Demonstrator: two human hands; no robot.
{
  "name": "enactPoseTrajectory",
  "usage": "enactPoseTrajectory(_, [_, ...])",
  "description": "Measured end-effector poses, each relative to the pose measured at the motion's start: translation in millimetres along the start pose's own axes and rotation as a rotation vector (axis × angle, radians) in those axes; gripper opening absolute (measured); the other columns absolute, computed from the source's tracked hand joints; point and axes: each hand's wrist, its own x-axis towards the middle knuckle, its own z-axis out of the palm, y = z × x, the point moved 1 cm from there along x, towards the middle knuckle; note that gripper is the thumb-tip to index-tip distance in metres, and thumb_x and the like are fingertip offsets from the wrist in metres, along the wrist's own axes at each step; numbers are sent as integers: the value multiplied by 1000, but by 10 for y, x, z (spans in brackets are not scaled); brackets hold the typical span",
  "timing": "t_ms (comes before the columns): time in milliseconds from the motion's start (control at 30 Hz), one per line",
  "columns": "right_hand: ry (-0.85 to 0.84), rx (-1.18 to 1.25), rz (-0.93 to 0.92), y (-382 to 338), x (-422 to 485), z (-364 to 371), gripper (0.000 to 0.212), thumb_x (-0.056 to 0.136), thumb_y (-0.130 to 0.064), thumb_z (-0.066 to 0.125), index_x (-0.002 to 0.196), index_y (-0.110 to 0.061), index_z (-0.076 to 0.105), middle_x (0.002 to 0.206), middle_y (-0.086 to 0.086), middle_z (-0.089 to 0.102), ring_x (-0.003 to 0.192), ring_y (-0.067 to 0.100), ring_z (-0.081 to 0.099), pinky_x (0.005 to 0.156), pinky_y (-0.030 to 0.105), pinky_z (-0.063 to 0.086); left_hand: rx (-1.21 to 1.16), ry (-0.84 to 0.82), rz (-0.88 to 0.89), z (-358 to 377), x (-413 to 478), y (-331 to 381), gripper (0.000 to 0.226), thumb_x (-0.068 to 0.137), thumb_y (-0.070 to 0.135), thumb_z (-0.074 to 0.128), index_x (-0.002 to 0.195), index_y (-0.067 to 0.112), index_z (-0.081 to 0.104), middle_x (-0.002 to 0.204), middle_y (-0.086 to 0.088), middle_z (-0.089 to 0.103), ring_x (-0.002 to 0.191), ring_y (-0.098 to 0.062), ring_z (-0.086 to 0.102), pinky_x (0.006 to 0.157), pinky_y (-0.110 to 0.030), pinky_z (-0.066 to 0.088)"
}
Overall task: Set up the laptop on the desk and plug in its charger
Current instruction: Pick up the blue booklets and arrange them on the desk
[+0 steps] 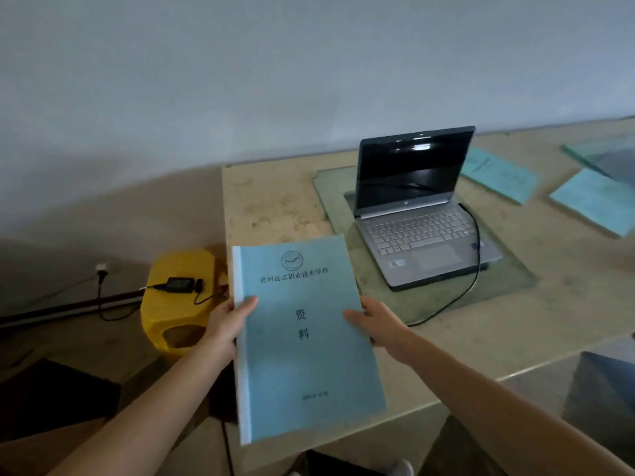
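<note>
The blue booklet (302, 338) carries a round emblem at its top, then the line 贺州远志职业技术学校, and lower down the two large characters 资料 (set one above the other). A small date line near its bottom edge is too blurred to read. Beyond the booklet, the laptop (419, 207) shows an HP logo under its screen.

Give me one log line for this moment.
left hand: holds booklet | right hand: holds booklet | laptop: open, screen dark | cable: at laptop
</note>
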Motion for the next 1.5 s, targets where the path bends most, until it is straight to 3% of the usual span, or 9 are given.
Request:
enactPoseTrajectory(200, [131, 94, 83, 369, -322, -968, 9, 93, -25, 59, 99, -28, 65, 94, -8, 74, 83, 10, 72, 66, 27, 56, 37, -209, 6, 1074, -33, -100, 8, 80, 7, 69, 87, 6, 65, 71, -11, 73, 58, -26, 69, 53, -33, 57])
enactPoseTrajectory(333, [207, 153, 120, 653, -590, -1695, 20, 92, -24, 60, 111, -17, 63, 101, 0, 73, 87, 16, 71, 68, 33, 58, 89, -285, -47, 1923, -144, -290, 20, 79, 9, 71, 95, 2, 62, 86, -16, 69, 70, -28, 68, 64, -37, 55])
enactPoseTrajectory(467, [281, 188, 116, 875, -898, -2492, 23, 92, -22, 60, 114, -13, 63, 97, 1, 74, 83, 17, 72, 62, 30, 57, 134, -263, -74, 2880, -339, -508, 24, 78, 9, 73, 82, 11, 49, 83, -12, 60, 76, -29, 61, 79, -47, 51])
enactPoseTrajectory(667, [421, 186, 146, 1211, -1252, -3631, 26, 93, -21, 58, 117, -10, 62, 101, 7, 71, 89, 26, 70, 74, 41, 58, 194, -390, -74, 4198, -612, -754, 33, 78, 12, 73, 106, 2, 58, 98, -19, 67, 89, -35, 65, 80, -46, 54])
enactPoseTrajectory(833, [529, 224, 176, 1408, -1452, -4268, 28, 94, -18, 58, 118, -6, 62, 110, 15, 69, 98, 31, 68, 81, 44, 57, 238, -404, -76, 4990, -758, -943, 38, 77, 14, 75, 107, 2, 56, 99, -19, 66, 87, -34, 65, 75, -44, 55])
enactPoseTrajectory(967, [592, 200, 204, 1524, -1441, -4704, 26, 92, -18, 60, 114, -5, 64, 108, 16, 71, 96, 32, 69, 83, 46, 57, 270, -386, -97, 5473, -716, -1052, 30, 76, 17, 76, 82, 11, 48, 85, -13, 63, 75, -29, 63, 59, -37, 52])
enactPoseTrajectory(1100, [650, 188, 219, 1583, -1236, -5153, 23, 89, -16, 63, 110, -8, 67, 103, 13, 72, 92, 31, 70, 82, 48, 57, 332, -376, -86, 5918, -598, -1099, 26, 78, 18, 74, 85, 8, 51, 90, -14, 63, 79, -30, 62, 68, -38, 54])
enactPoseTrajectory(1200, [653, 154, 262, 1606, -1008, -5513, 23, 87, -17, 65, 109, -9, 67, 103, 14, 73, 91, 32, 70, 83, 53, 56, 366, -378, -81, 6256, -441, -1112, 31, 80, 12, 72, 102, -2, 56, 95, -19, 66, 83, -32, 64, 76, -40, 55])
enactPoseTrajectory(1500, [565, 38, 324, 1456, -162, -6482, 7, 84, -18, 65, 83, -24, 69, 91, 6, 75, 82, 25, 73, 76, 51, 59, 369, -346, -81, 7026, 142, -929, 15, 80, 1, 67, 94, 0, 61, 85, -18, 67, 71, -28, 63, 64, -33, 51])
